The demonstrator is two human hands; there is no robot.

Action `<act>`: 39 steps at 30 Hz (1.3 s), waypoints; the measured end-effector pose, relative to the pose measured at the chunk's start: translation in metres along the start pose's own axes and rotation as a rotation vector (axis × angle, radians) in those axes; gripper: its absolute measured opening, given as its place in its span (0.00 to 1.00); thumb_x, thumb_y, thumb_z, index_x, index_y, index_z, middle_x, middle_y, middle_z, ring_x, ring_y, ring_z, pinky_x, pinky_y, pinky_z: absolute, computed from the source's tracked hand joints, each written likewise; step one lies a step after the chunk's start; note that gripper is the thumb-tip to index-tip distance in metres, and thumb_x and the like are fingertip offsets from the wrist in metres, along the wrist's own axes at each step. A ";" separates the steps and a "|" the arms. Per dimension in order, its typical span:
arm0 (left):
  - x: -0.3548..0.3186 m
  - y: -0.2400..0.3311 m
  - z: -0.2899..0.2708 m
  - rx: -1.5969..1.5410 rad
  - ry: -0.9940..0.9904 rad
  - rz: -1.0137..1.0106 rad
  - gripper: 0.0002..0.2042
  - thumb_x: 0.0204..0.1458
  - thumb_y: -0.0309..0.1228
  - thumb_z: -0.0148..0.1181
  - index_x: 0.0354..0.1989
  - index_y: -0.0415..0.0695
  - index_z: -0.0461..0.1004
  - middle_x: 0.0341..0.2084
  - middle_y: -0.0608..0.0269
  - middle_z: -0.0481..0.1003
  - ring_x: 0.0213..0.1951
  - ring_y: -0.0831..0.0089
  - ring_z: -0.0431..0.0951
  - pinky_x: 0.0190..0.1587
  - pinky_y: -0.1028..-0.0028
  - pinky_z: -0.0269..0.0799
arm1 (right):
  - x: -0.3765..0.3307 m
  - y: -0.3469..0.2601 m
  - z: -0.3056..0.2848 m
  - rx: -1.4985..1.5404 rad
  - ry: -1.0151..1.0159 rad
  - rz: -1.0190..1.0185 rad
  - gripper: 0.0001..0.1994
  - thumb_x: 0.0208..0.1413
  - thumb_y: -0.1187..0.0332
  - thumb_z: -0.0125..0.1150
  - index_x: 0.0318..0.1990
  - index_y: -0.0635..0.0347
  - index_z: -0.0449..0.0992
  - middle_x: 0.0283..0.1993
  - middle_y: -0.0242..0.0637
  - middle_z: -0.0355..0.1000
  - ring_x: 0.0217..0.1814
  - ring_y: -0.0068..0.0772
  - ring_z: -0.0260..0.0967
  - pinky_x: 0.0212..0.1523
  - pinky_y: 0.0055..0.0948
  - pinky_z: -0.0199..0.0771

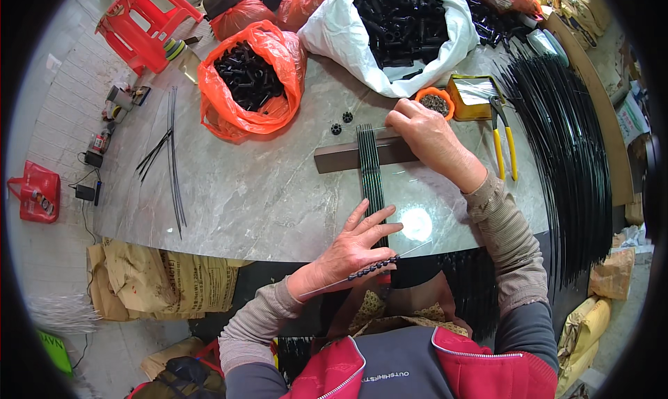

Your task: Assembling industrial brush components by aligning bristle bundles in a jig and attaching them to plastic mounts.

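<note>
Left hand [348,254] rests loosely splayed on a row of black rods [371,173] lying across a brown block [337,158] on the tabletop [257,190], while the right hand [433,136], fingertips closed together, pinches a thin wire [380,128] near their far ends.

The left hand [350,250] is back-up, its fingers [385,230] spread wide and slightly bent, pointing forward and to the right. The left wrist [300,282] looks nearly straight, and the left forearm [254,319] slants in from behind and to the left of that hand. The right hand [426,134] is farther forward and to the right of the left one, back-up, with fingers curled and tips toward the left; its exact grip is unclear. Behind it, the right wrist [474,176] leads into the right forearm [506,242].
</note>
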State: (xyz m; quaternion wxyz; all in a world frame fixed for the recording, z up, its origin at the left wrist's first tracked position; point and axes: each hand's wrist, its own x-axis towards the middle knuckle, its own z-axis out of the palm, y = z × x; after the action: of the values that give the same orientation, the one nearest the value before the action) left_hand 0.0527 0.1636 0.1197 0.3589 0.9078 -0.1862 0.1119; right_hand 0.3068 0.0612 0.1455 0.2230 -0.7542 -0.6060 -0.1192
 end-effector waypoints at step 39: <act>0.003 0.001 -0.004 -0.044 -0.050 -0.026 0.07 0.52 0.36 0.69 0.35 0.49 0.81 0.59 0.60 0.73 0.71 0.54 0.61 0.74 0.41 0.43 | -0.002 0.001 0.004 -0.110 0.021 -0.061 0.08 0.52 0.75 0.59 0.41 0.60 0.76 0.40 0.38 0.69 0.46 0.41 0.73 0.48 0.36 0.75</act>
State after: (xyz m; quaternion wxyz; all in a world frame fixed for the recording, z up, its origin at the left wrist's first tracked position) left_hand 0.0549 0.1653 0.1242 0.3754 0.9045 -0.1856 0.0806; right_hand 0.3069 0.0614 0.1407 0.1838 -0.7451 -0.6190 -0.1669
